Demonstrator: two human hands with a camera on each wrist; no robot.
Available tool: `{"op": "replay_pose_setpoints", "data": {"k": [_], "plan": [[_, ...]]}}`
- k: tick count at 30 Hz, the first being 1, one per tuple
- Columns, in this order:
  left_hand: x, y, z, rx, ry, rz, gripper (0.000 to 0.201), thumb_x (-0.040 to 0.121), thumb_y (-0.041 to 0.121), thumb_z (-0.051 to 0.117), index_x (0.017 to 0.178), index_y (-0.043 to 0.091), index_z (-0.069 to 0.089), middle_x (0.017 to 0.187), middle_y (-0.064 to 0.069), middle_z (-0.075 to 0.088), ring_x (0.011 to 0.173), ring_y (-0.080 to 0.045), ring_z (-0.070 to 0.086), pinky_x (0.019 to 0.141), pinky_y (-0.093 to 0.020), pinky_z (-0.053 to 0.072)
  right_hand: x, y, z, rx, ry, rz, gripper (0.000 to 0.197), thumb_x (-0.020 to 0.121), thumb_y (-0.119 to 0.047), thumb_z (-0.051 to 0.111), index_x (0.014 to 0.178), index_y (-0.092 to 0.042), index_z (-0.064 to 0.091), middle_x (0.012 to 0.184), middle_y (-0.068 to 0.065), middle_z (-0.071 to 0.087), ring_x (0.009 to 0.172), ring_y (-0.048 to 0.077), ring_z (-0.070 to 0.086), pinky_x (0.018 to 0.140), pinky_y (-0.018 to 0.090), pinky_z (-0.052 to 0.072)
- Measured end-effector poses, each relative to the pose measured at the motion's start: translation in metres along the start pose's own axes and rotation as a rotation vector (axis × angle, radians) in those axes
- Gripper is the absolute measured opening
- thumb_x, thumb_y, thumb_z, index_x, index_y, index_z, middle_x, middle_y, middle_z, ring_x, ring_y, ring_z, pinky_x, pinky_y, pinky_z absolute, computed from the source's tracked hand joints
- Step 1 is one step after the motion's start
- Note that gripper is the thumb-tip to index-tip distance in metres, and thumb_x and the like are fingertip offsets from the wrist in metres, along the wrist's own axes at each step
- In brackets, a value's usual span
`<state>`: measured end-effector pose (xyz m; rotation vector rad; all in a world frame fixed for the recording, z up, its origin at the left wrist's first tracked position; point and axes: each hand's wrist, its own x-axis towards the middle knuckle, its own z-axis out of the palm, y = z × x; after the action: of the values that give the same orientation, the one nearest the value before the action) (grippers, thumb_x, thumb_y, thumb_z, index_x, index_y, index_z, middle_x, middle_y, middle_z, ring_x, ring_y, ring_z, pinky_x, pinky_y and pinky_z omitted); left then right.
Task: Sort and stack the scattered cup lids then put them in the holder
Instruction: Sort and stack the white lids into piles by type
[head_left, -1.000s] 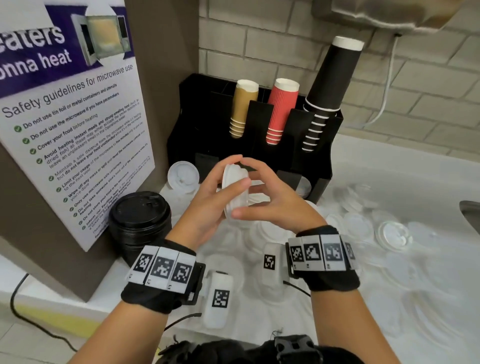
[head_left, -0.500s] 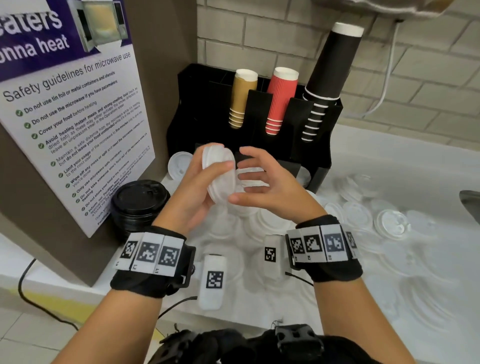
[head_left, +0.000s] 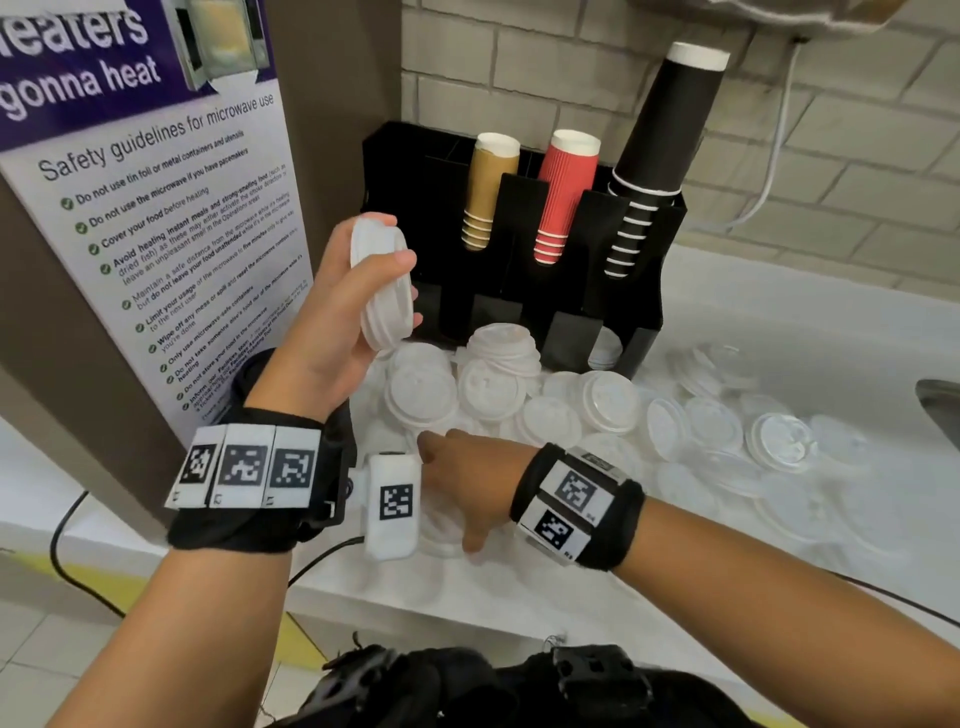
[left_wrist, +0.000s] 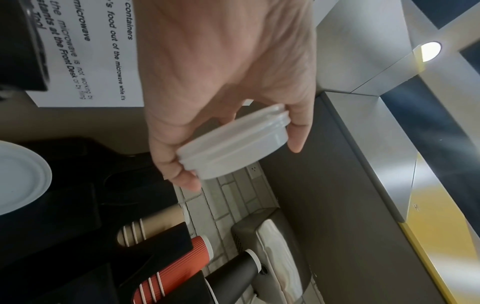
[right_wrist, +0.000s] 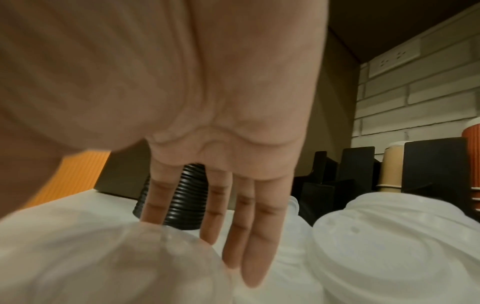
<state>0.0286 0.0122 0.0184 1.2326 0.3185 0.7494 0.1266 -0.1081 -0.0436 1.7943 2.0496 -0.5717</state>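
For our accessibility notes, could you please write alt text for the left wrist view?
The left hand holds a small stack of white lids between thumb and fingers. Below it stand tan, red and black cups in a black holder, beside a microwave poster.

**Black wrist straps and square-coded tags being worn**

Bare forearms are being shown, no sleeves being worn; a black fabric strap is being worn on the left wrist, white tags with black square codes being carried on it; a white block with one code is being carried beside it; a matching strap is being worn on the right wrist; thin black cables are being trailed.
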Motion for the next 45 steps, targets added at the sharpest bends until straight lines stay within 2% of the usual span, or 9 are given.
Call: {"op": "replay_pose_setpoints", "data": {"k": [6,13,17,19,23,29,35,39,45], "plan": [[-0.005,0.001,0.002,0.012,-0.020,0.018,0.054,0.064,0.040,0.070,0.116,0.034,0.056,0.107,0.000,0.047,0.092,-0.021,0.051,0.077,-0.030,0.050,-0.004,0.012,-0.007,0.123,0.074,0.000,0.080,0.069,-0.024,0.082,0.137,-0.025,0.040,0.121,0.008,0.040,0.098,0.028,0.052,0.078,0.039,0.051],[-0.009,-0.016,0.012,0.016,-0.035,-0.045,0.053,0.066,0.044,0.070,0.117,0.039,0.059,0.105,0.006,0.053,0.095,-0.014,0.054,0.088,-0.037,0.046,-0.054,0.064,-0.046,0.762,0.681,0.082,0.061,0.078,-0.024,0.076,0.131,-0.030,0.046,0.123,-0.004,0.053,0.107,0.012,0.056,0.086,0.032,0.051],[-0.011,-0.032,0.025,0.012,-0.126,-0.107,0.053,0.084,0.043,0.060,0.134,0.030,0.051,0.129,0.000,0.060,0.118,-0.018,0.059,0.092,-0.034,0.051,-0.068,0.058,-0.044,1.043,0.893,-0.030,0.058,0.082,-0.016,0.073,0.128,-0.041,0.047,0.112,-0.023,0.058,0.104,0.000,0.059,0.081,0.017,0.050],[-0.012,-0.035,0.030,0.004,-0.179,-0.125,0.058,0.089,0.044,0.051,0.143,0.023,0.044,0.138,-0.007,0.057,0.126,-0.023,0.056,0.100,-0.041,0.048,-0.067,0.052,-0.042,1.022,0.917,-0.116,0.062,0.081,-0.007,0.073,0.130,-0.035,0.048,0.118,-0.027,0.055,0.113,0.002,0.055,0.085,0.019,0.051],[-0.012,-0.035,0.033,-0.001,-0.192,-0.136,0.064,0.089,0.050,0.047,0.146,0.021,0.040,0.140,-0.008,0.056,0.129,-0.023,0.054,0.103,-0.040,0.047,-0.064,0.050,-0.043,1.053,0.918,-0.167,0.066,0.078,0.000,0.074,0.136,-0.019,0.048,0.134,-0.007,0.049,0.117,0.013,0.054,0.085,0.036,0.057],[-0.011,-0.037,0.038,-0.045,-0.127,-0.106,0.066,0.088,0.053,0.046,0.147,0.027,0.036,0.142,-0.004,0.053,0.128,-0.021,0.055,0.101,-0.043,0.048,-0.059,0.047,-0.041,1.077,0.953,-0.162,0.067,0.075,-0.007,0.079,0.133,-0.022,0.047,0.130,-0.007,0.048,0.115,0.011,0.055,0.084,0.037,0.058],[-0.011,-0.039,0.040,-0.052,-0.129,-0.108,0.063,0.083,0.051,0.058,0.140,0.027,0.043,0.134,-0.003,0.059,0.120,-0.020,0.061,0.085,-0.033,0.056,-0.058,0.047,-0.043,1.062,0.932,-0.188,0.069,0.075,-0.009,0.079,0.133,-0.026,0.046,0.129,-0.009,0.049,0.118,0.013,0.054,0.085,0.035,0.058],[-0.005,-0.033,0.029,-0.093,-0.026,-0.067,0.047,0.079,0.031,0.064,0.124,0.029,0.053,0.106,0.004,0.064,0.097,-0.012,0.066,0.073,-0.027,0.054,-0.052,0.050,-0.038,1.103,0.859,-0.085,0.079,0.071,-0.021,0.084,0.133,-0.035,0.036,0.125,-0.006,0.050,0.113,0.012,0.058,0.087,0.029,0.055],[0.003,-0.010,0.014,-0.095,0.073,0.024,0.058,0.060,0.041,0.073,0.114,0.034,0.054,0.104,0.004,0.055,0.090,-0.013,0.054,0.070,-0.024,0.048,-0.016,0.023,-0.023,0.277,0.119,-0.012,0.070,0.072,-0.037,0.082,0.132,-0.020,0.050,0.120,0.004,0.055,0.105,0.020,0.055,0.089,0.034,0.049]]}}
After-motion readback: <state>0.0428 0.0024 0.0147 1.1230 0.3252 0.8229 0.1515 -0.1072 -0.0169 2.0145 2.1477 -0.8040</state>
